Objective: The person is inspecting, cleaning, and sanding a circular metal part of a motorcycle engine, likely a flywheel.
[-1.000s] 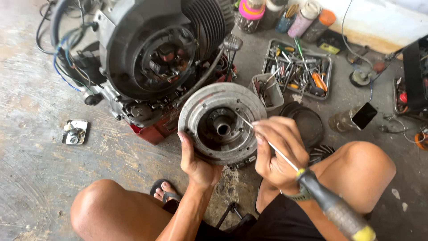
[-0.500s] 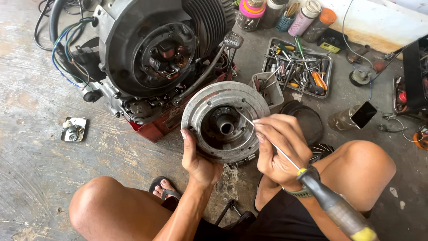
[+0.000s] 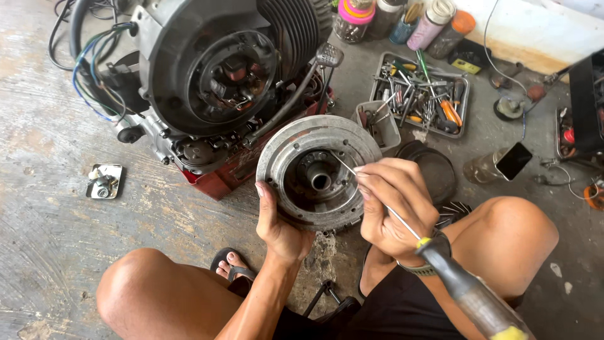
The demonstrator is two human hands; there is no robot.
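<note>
Head: screwdriver (image 3: 377,198) shaft partly hidden behind right hand (image 3: 393,211); handle cropped.

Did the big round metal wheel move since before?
No, barely. The round grey metal flywheel stays just beside the grey plastic parts bin, held by the left hand.

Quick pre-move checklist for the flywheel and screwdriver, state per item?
1. Left hand supports the flywheel at its lower left rim: ok.
2. Right hand pinches the screwdriver by its shaft, handle trailing behind the wrist: ok.
3. Screwdriver tip inside the flywheel's recess near the centre hub: ok; exact contact point cannot tell.
4. Flywheel held apart from the engine, face toward the camera: ok.
5. Tool tray to the right, beyond the right hand: ok.
6. Floor below the flywheel: bare knees, a sandalled foot and small loose parts nearby: not ok if it drops.
</note>
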